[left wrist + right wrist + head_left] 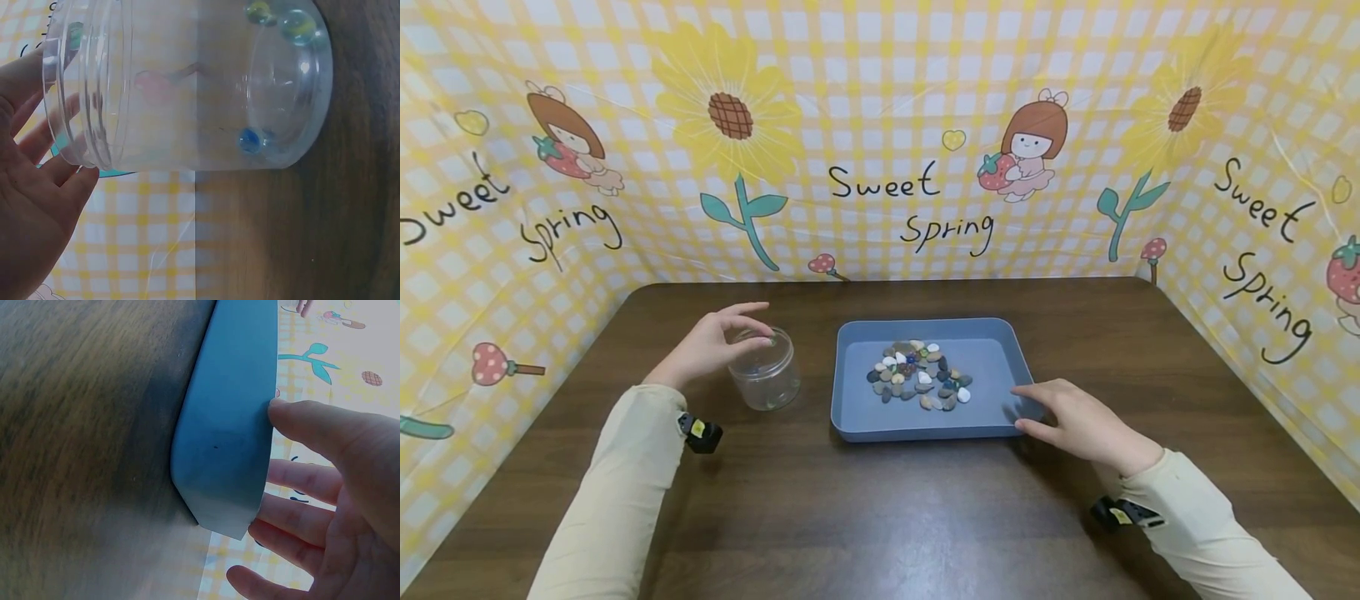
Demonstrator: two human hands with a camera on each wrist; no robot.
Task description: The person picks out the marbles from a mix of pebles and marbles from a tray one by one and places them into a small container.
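My left hand [724,335] is over the mouth of a clear round jar [765,379], left of the tray. Thumb and fingers pinch a small green marble [76,35], seen through the jar's rim in the left wrist view. At the jar's bottom lie a blue marble [250,140] and yellow-green marbles [298,28]. My right hand [1078,422] rests at the front right corner of a blue tray [850,423], its thumb touching the front rim and its loosely extended fingers over the right side. Inside the tray is a pile of pebbles [897,379] with dark marbles among them.
Jar and tray stand side by side on a dark brown wooden table [865,517]. A yellow checked cloth [880,108] with printed flowers and lettering walls in the back and both sides. Each sleeved wrist wears a small black camera [702,435].
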